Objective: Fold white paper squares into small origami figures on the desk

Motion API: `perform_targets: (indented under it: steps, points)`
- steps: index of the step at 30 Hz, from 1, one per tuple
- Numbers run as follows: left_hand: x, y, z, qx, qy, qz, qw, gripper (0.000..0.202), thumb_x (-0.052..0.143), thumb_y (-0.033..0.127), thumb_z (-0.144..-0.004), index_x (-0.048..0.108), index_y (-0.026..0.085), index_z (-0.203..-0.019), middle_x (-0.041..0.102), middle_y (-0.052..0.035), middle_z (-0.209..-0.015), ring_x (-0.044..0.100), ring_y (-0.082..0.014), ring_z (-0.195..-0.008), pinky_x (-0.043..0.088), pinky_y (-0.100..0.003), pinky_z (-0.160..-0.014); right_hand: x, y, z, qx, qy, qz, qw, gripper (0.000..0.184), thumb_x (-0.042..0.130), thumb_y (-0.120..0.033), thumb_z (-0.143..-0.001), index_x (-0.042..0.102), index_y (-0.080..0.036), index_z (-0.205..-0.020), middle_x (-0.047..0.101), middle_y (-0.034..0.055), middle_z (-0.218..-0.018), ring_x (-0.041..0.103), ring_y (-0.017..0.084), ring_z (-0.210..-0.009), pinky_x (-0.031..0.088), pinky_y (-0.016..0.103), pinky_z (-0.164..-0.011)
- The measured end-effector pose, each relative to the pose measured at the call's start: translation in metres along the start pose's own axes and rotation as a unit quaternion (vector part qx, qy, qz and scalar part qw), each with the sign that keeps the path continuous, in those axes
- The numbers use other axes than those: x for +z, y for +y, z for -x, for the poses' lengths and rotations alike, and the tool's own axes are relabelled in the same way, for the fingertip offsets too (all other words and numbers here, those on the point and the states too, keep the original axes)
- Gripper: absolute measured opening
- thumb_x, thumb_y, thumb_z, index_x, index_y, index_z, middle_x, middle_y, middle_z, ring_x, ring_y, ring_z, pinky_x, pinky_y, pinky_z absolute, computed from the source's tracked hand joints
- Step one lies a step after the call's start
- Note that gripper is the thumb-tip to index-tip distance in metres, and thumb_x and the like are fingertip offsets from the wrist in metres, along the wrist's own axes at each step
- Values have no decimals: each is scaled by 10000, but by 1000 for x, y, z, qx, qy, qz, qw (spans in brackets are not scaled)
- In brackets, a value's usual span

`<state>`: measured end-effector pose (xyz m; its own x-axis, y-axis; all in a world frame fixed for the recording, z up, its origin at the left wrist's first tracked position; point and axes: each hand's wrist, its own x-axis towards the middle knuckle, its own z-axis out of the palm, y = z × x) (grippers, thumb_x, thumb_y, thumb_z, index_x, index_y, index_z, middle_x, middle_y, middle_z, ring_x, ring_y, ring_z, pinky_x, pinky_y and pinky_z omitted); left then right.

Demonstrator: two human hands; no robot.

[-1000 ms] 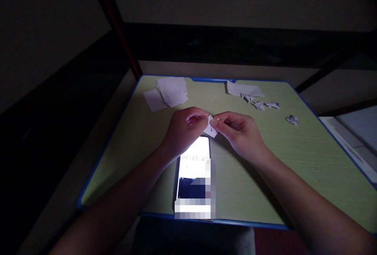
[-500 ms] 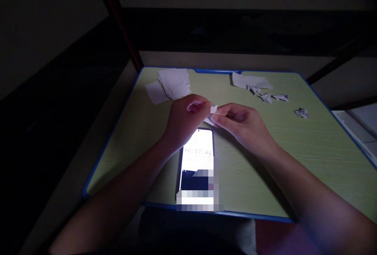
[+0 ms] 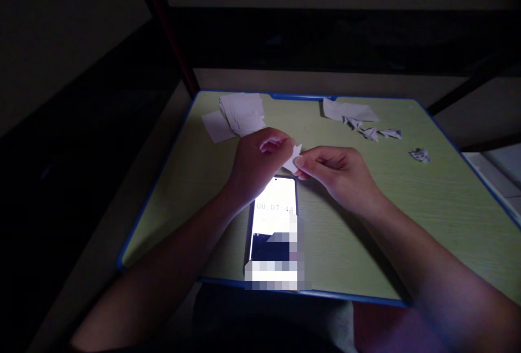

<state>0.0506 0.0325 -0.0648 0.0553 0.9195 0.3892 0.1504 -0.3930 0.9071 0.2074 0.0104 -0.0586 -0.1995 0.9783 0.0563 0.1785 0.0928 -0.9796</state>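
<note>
Between my two hands is a small folded piece of white paper point(image 3: 290, 164), with a pointed tip sticking up. My left hand point(image 3: 262, 160) pinches it from the left, its fingers curled and partly hidden behind the thumb side. From the right, my right hand point(image 3: 336, 171) grips the paper's edge between thumb and forefinger. Both hands are held just above the far end of a lit phone point(image 3: 274, 195), which lies on the table and reads 00:07:44. The lower part of its screen is pixelated.
The pale green table point(image 3: 195, 222) has a blue edge. A stack of white paper sheets point(image 3: 244, 111) lies at the back left. At the back right are a loose sheet point(image 3: 350, 109), several folded paper pieces point(image 3: 369, 133) and a crumpled paper piece point(image 3: 419, 155).
The folded paper has turned slightly, and more of its flat white face shows between my fingers. My right thumb has shifted a little right. Both hands keep their pinch.
</note>
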Motion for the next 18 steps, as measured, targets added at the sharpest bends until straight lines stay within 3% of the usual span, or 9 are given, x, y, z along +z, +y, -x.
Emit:
perform_targets:
  steps: [8,11,14,18]
  points:
    - [1,-2,-1,-11,-4,36,999,82,607,156,-721,616,149,-640,654,17,-619,596,-75,-599,482,-180,-560,1,0,1,-1,-7,-22,1000,205,715,-321,-746,670,-172,-614,619,-1,-567,500,91,-522,354,250,-502]
    - [0,-3,0,-25,-12,42,999,101,595,221,-757,653,143,-731,684,-12,-714,613,-87,-657,500,-194,-601,1,1,0,13,5,-50,999,192,737,-325,-719,672,-172,-625,618,-2,-571,494,91,-520,344,251,-499]
    - [0,-3,0,-50,-38,50,997,187,554,283,-795,664,134,-818,676,-27,-733,595,-93,-624,483,-201,-535,1,2,-1,19,20,-69,997,201,741,-344,-709,677,-169,-632,620,2,-572,493,94,-518,342,255,-500]
    - [0,-3,2,-43,-53,52,996,138,575,261,-770,630,135,-765,642,-12,-678,582,-92,-609,474,-199,-522,1,4,-1,18,23,-66,997,190,754,-326,-698,676,-164,-634,614,5,-573,500,100,-533,345,258,-512]
